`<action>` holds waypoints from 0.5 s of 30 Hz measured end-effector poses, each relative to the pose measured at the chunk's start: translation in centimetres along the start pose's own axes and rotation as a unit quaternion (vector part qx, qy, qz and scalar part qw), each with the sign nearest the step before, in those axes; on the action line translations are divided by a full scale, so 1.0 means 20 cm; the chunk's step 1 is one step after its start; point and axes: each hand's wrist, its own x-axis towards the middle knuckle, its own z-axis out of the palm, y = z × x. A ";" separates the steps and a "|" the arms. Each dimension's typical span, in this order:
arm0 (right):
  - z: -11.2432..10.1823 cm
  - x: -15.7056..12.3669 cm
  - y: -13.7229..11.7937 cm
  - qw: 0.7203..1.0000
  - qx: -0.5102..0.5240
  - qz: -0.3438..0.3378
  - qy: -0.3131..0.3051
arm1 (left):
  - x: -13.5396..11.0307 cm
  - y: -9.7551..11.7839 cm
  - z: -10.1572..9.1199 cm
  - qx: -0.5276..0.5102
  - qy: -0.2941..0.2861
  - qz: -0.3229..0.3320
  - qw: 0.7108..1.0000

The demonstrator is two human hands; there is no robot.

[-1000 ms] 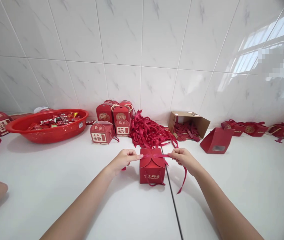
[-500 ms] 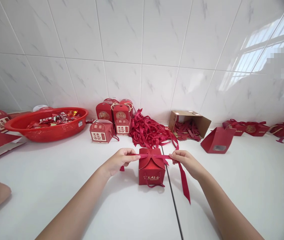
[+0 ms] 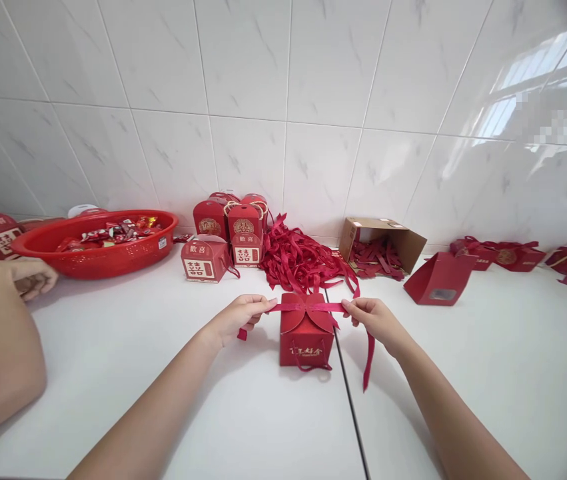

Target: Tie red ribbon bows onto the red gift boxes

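Note:
A small red gift box with gold lettering stands upright in front of me, its curved top flaps folded together. A red ribbon runs through the top of the box and is stretched level to both sides. My left hand pinches the ribbon left of the box, a short end hanging below the fingers. On the right side my right hand is closed on the ribbon's other part, with a longer tail dangling beneath. Neither hand appears to touch the box itself.
Behind the box lie a heap of red ribbons and a tipped cardboard carton. A red basin of sweets, gift boxes and a red house-shaped box stand around. Another person's arm reaches in at left.
The ribbon is now pulled straighter, and its right tail hangs higher and closer to my right hand. At left, the other person's arm has come further into view, hand included.

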 end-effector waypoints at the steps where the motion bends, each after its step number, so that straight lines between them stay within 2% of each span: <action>1: -0.01 0.00 0.00 1.000 -0.005 -0.001 0.003 | 0.00 0.00 0.00 0.016 0.002 -0.002 1.000; 6: -0.04 0.04 0.07 0.998 -0.036 -0.003 0.043 | 0.00 -0.02 -0.02 0.123 0.013 0.004 0.992; 10: -0.03 0.07 0.14 0.993 -0.102 -0.008 0.057 | 0.02 -0.06 -0.01 0.156 0.025 0.037 0.987; 12: -0.02 0.08 0.16 0.986 -0.135 -0.029 0.091 | 0.03 -0.08 0.00 0.166 0.062 0.060 0.982; 15: -0.02 0.06 0.13 0.973 -0.140 -0.078 0.169 | 0.02 -0.06 0.00 0.193 0.178 0.137 0.955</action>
